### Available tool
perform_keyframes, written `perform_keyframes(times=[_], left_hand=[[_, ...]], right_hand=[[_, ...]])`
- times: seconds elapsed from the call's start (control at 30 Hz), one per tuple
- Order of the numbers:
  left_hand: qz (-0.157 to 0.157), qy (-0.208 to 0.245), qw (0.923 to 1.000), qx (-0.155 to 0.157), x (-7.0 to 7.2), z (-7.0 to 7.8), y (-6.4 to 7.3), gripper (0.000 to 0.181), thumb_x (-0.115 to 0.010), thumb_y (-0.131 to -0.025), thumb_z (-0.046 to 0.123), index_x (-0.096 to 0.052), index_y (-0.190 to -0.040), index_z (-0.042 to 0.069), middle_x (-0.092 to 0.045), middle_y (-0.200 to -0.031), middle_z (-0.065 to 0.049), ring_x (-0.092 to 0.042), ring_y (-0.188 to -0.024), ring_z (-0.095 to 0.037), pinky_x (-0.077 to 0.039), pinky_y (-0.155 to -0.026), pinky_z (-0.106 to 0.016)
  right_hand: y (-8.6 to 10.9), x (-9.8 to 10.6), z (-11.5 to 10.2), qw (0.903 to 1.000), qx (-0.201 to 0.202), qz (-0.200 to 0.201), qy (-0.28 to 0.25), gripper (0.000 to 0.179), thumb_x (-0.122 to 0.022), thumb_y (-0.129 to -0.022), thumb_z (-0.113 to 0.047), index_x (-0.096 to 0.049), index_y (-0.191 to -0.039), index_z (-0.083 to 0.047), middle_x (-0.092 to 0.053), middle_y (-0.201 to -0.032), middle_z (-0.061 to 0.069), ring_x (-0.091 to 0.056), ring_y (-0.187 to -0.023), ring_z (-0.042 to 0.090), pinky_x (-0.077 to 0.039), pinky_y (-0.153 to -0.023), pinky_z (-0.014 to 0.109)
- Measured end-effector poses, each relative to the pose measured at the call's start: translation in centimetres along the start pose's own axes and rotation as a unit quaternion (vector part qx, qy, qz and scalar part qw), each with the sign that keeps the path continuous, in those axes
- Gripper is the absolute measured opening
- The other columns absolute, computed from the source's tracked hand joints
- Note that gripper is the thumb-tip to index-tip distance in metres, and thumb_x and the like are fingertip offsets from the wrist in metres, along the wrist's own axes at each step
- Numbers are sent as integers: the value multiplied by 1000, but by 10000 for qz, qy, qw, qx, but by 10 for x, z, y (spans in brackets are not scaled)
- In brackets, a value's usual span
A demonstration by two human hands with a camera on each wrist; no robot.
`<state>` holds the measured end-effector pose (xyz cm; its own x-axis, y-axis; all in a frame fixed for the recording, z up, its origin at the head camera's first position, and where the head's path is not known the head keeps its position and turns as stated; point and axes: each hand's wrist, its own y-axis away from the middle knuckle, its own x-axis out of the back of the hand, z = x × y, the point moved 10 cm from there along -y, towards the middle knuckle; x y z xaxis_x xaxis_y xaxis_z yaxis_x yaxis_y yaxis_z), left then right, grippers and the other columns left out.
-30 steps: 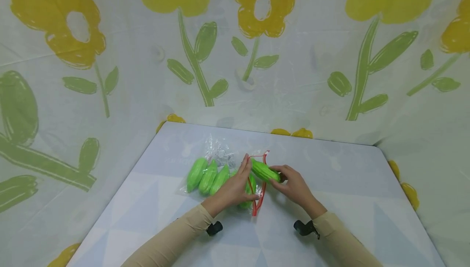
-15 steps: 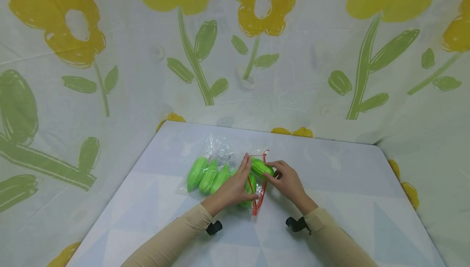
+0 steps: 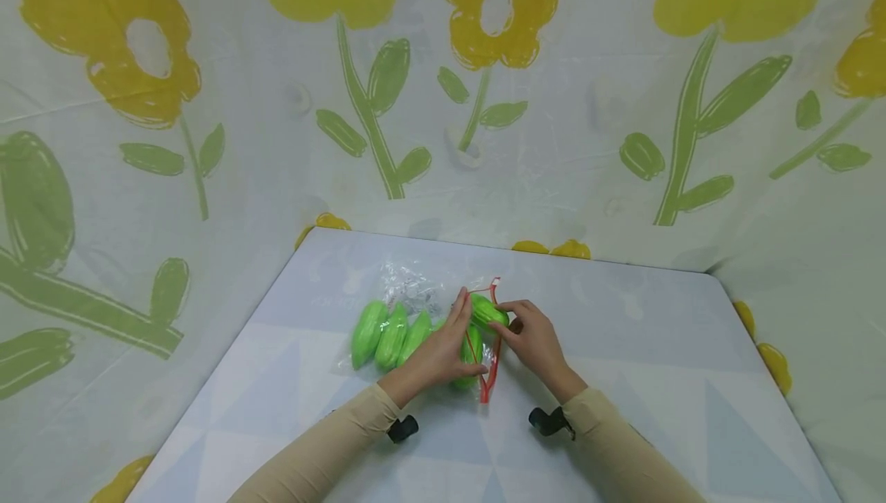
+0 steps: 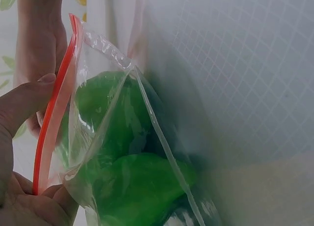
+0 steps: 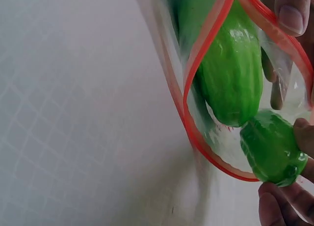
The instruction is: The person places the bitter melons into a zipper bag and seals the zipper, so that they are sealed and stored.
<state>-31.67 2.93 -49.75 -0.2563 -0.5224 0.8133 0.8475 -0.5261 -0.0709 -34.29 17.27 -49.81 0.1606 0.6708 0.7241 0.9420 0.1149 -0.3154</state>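
Observation:
My right hand (image 3: 534, 340) pinches the near end of a ridged green gourd (image 3: 490, 311) between thumb and fingers. Its far end is inside the mouth of a clear zip bag (image 3: 408, 280) edged with a red strip (image 3: 493, 364). Several more green gourds (image 3: 368, 334) lie in the bag. At that mouth my left hand (image 3: 439, 348) spreads its straight fingers and thumb against the edge. In the right wrist view, the held gourd (image 5: 272, 147) sits at the parted red rim (image 5: 196, 138), close to another gourd (image 5: 233, 74) inside. The left palm hides part of the bag.
Bag and hands are over a pale table (image 3: 657, 349) with blue triangles. Behind it hangs a white curtain (image 3: 554, 180) printed with yellow flowers. A black wrist camera (image 3: 550, 421) shows below the right wrist, another wrist camera (image 3: 403, 430) below the left.
My right hand has moved left, carrying the gourd from outside the red rim partway into the bag's mouth. The left hand has stayed nearly still.

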Motion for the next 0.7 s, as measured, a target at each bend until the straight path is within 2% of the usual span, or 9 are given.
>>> perform_keyframes(times=[0.2,0.37,0.57,0.7], left_hand=[[-21,0,10000,36,-1,0,-1,125,-87,-82,39,2,-163,7,11,-171,-6,-65,-108,-28,-57,-83,-33],[14,-57,10000,-47,0,1,-1,125,-86,-82,40,3,-164,9,15,-170,-1,-65,-108,-27,-57,-84,-33],[30,-136,9998,-108,0,2,0,123,-86,-83,40,0,-164,7,12,-171,-2,-65,-102,-24,-57,-79,-31],[26,-158,9998,-119,0,3,0,122,-86,-83,40,-1,-164,6,11,-171,-3,-65,-105,-25,-57,-82,-32]], right_hand=[[-3,-6,-2,9998,-26,-155,130,38,-80,-89,-31,-73,-122,-13,-66,-114,5,-62,-79,13,-55,-67,27],[-7,-5,-11,9991,258,-132,297,38,-82,-87,-27,-74,-121,-12,-65,-115,6,-65,-83,18,-58,-71,33],[-10,-11,-20,9946,692,-320,708,34,-83,-86,-20,-75,-119,-12,-66,-118,6,-66,-100,25,-57,-87,42],[-9,-15,-20,9960,587,-376,566,33,-83,-86,-18,-75,-118,-13,-65,-119,6,-65,-100,24,-57,-87,41]])
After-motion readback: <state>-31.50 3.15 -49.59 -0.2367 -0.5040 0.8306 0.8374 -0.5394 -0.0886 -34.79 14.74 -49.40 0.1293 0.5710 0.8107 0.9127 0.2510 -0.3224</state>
